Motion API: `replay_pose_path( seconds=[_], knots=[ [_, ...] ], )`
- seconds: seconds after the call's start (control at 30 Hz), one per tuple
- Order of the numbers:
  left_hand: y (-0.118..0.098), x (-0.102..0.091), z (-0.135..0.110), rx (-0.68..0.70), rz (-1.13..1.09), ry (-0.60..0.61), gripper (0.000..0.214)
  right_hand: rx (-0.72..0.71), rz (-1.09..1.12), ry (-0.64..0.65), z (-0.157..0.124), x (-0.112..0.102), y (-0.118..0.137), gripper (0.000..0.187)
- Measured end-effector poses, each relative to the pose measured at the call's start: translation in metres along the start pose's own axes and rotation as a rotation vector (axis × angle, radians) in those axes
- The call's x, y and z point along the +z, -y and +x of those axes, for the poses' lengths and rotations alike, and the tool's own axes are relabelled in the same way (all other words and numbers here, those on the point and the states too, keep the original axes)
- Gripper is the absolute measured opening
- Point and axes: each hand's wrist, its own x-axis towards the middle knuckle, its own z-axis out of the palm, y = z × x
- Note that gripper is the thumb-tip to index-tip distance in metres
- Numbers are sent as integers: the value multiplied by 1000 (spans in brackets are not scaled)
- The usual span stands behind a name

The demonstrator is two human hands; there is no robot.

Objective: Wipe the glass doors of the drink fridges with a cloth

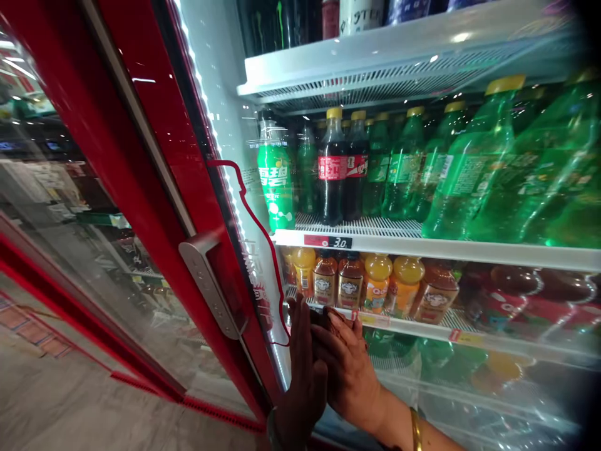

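Observation:
My right hand (350, 369) reaches in from the lower right with a gold bangle (416, 429) on the wrist. Its fingers lie flat and together against the inner glass of the open fridge door (244, 207), and nothing is in the hand. A dark mirror image of the hand shows in the glass just left of it. The hand is at the level of the shelf of small orange and brown drink bottles (375, 282). My left hand is out of sight.
The red door frame carries a grey handle (209, 285). The shelf above holds green soda bottles (275, 181) and dark cola bottles (332, 169), with a price tag (328, 242) on its edge. Cans stand on the top shelf (357, 56). A tiled floor (70, 401) lies left.

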Motion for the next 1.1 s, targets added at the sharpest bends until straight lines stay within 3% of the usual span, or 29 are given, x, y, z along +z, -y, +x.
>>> replay_pose_path(
  seconds=[0.17,0.3,0.4,0.5,0.6,0.67,0.8,0.93,1.0,1.1],
  knots=[
    [-8,-13,10,-8,-47,23,70,-82,-85,23,30,-12,-12,37],
    [-6,-15,16,196,49,28,69,-53,-103,-40,51,-43,-20,30],
    [2,-7,15,253,129,40,68,-39,-125,-70,46,-50,-18,24],
    [8,3,11,213,143,11,66,-27,-129,-99,38,-40,-14,23],
    [3,6,13,143,118,-27,66,-54,-129,-133,47,-37,-18,26],
    [-4,6,19,135,88,-66,65,-86,-138,-147,58,-45,-23,26],
    [-14,13,32,220,66,-138,63,-32,-148,-191,61,-69,-31,25],
    [-11,31,36,298,157,-163,61,-61,-172,-211,48,-64,-31,30],
    [-10,37,38,296,185,-174,61,-113,-188,-211,51,-60,-33,36],
    [-15,38,46,319,183,-197,63,-138,-209,-216,62,-67,-40,30]
  ],
)
